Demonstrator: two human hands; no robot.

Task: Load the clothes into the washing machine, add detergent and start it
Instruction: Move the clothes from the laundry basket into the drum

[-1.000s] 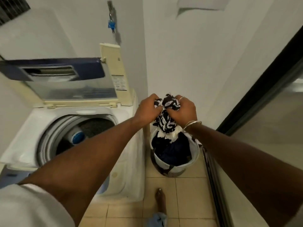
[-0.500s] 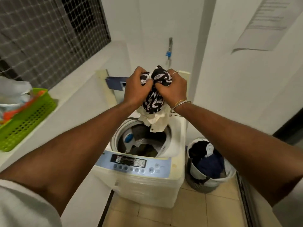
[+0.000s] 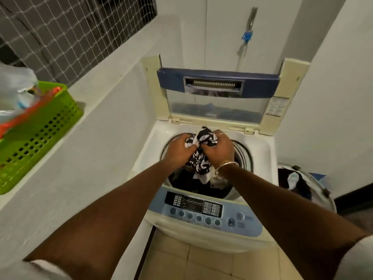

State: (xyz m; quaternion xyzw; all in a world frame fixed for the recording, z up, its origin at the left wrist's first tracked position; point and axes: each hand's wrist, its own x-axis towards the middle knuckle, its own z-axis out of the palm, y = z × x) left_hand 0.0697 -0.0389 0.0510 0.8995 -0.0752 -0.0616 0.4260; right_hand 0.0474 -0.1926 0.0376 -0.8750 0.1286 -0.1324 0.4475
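A white top-loading washing machine (image 3: pixel 153 146) stands in front of me with its lid (image 3: pixel 218 91) raised against the wall. Both my hands hold a bunched black-and-white patterned garment (image 3: pixel 199 156) over the open drum. My left hand (image 3: pixel 179 148) grips its left side and my right hand (image 3: pixel 219 149), with bangles at the wrist, grips its right side. The garment's lower end hangs into the drum, where dark clothes (image 3: pixel 187 181) lie. The blue control panel (image 3: pixel 203 211) faces me at the front.
A laundry basket (image 3: pixel 298 182) with dark and white clothes stands on the floor right of the machine. A green perforated basket (image 3: pixel 40 130) with packets sits on the white ledge at left. A blue tap (image 3: pixel 246 36) is on the wall behind the lid.
Both hands carried the patterned garment from above the laundry basket leftward to the machine, then lowered it from chest height down over the drum opening.
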